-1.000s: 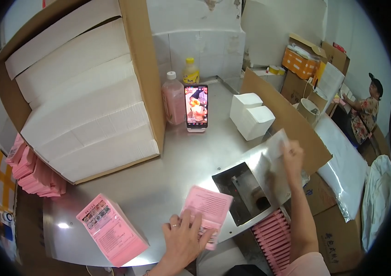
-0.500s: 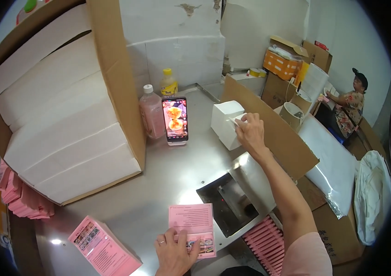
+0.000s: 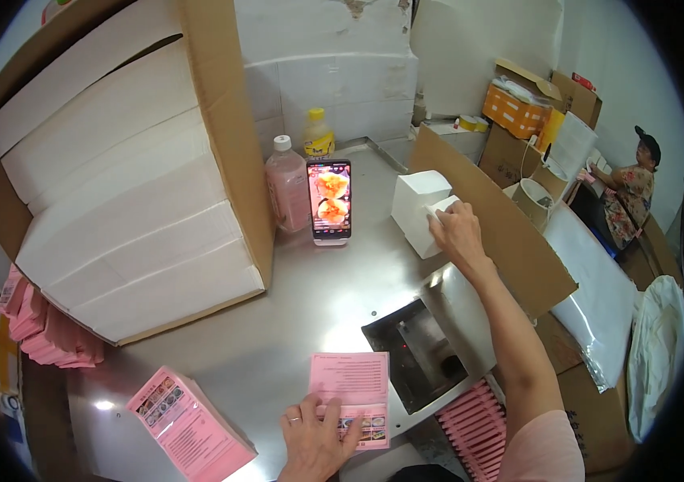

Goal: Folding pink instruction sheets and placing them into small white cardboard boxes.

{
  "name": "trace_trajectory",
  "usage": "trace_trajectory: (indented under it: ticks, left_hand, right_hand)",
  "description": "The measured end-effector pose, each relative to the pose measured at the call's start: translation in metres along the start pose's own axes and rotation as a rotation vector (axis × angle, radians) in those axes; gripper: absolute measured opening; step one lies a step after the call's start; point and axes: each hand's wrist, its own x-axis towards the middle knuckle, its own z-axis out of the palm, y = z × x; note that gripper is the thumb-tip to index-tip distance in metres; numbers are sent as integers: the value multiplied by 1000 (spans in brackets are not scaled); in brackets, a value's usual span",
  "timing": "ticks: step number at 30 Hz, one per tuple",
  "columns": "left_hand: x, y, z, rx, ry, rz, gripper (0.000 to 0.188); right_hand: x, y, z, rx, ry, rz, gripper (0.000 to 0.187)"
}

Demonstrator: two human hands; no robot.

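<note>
My left hand (image 3: 319, 438) lies with its fingers spread over the lower part of a pink printed packet (image 3: 350, 376) on the metal table. Farther off, my right hand (image 3: 461, 233) pinches a thin white paper piece (image 3: 442, 208) against the side of a white block-shaped stack (image 3: 421, 193). Between the two hands, a steel machine (image 3: 462, 321) with a dark opening and a small red light is set at the table edge. To the left of my left hand rests a pile of similar pink packets (image 3: 189, 426).
A large carton (image 3: 233, 153) of white bundles stands at left, with more pink packets (image 3: 53, 333) beside it. A lit phone (image 3: 331, 201) leans near two bottles (image 3: 286, 181). A cardboard panel (image 3: 495, 225) borders the right. Pink packets (image 3: 475, 430) line up below the machine. Another person (image 3: 635, 193) sits far right.
The view has shifted, so the scene sits farther right. My right fingers have closed in on the white piece at the stack. My left hand stays on the pink packet.
</note>
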Motion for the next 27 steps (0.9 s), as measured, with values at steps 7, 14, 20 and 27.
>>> trace_trajectory:
  ticks: [7, 14, 20, 27]
  left_hand:
    - [-3, 2, -1, 76, 40, -53, 42]
    - [2, 0, 3, 85, 81, 30, 40]
    - [-1, -11, 14, 133, -1, 126, 35]
    - [-2, -18, -16, 38, -148, 33, 61]
  right_hand:
    - [5, -5, 0, 98, -1, 94, 27]
    - [2, 1, 5, 118, 31, 102, 19]
    - [-18, -6, -11, 127, 231, -26, 34]
    - [-148, -195, -136, 531, -1076, -525, 32]
